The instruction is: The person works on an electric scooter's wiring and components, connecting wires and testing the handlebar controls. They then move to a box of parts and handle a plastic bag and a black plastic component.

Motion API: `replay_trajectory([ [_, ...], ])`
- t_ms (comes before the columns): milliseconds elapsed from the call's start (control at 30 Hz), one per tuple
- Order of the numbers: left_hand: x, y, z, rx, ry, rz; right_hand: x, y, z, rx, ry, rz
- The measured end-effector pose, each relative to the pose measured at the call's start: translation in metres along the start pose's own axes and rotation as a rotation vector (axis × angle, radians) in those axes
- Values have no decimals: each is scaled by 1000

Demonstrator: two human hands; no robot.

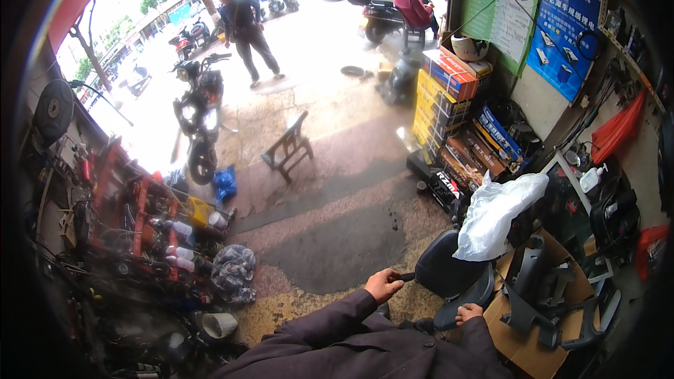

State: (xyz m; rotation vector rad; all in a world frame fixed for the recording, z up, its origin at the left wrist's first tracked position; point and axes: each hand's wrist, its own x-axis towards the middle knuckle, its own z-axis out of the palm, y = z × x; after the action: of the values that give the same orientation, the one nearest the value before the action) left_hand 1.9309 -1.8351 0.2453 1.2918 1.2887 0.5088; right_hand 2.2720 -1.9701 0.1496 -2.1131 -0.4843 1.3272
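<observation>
My left hand [384, 286] is closed around a short black handle [407, 277]. The handle points right, toward a black padded seat with a backrest [444, 267]; whether the two are joined cannot be told. At the near edge of that seat is my right hand [469, 314], its fingers curled, and what they hold, if anything, is hidden. A white plastic bag [497, 216] lies just beyond the seat. Beside my right arm stands an open cardboard box [523, 358] with black plastic panels [523, 302] in it.
A dark folding stool frame [289, 147] stands on the floor ahead. Stacked boxes [439, 112] line the right wall. Red shelving [140, 203] with bottles and parts fills the left, near a crumpled grey bag [234, 274]. Outside are a motorcycle [199, 112], a standing person [242, 28] and a seated person [413, 7].
</observation>
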Motion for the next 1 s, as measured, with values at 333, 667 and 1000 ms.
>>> replay_trajectory([
  [333,0,-1,2,40,-19,0,-11,-4,0,-22,36,9],
  [667,4,-9,3,11,-33,41,-5,18,1,119,18,-95],
  [1000,7,5,20,-254,-261,-149,3,77,-1,-129,238,-80],
])
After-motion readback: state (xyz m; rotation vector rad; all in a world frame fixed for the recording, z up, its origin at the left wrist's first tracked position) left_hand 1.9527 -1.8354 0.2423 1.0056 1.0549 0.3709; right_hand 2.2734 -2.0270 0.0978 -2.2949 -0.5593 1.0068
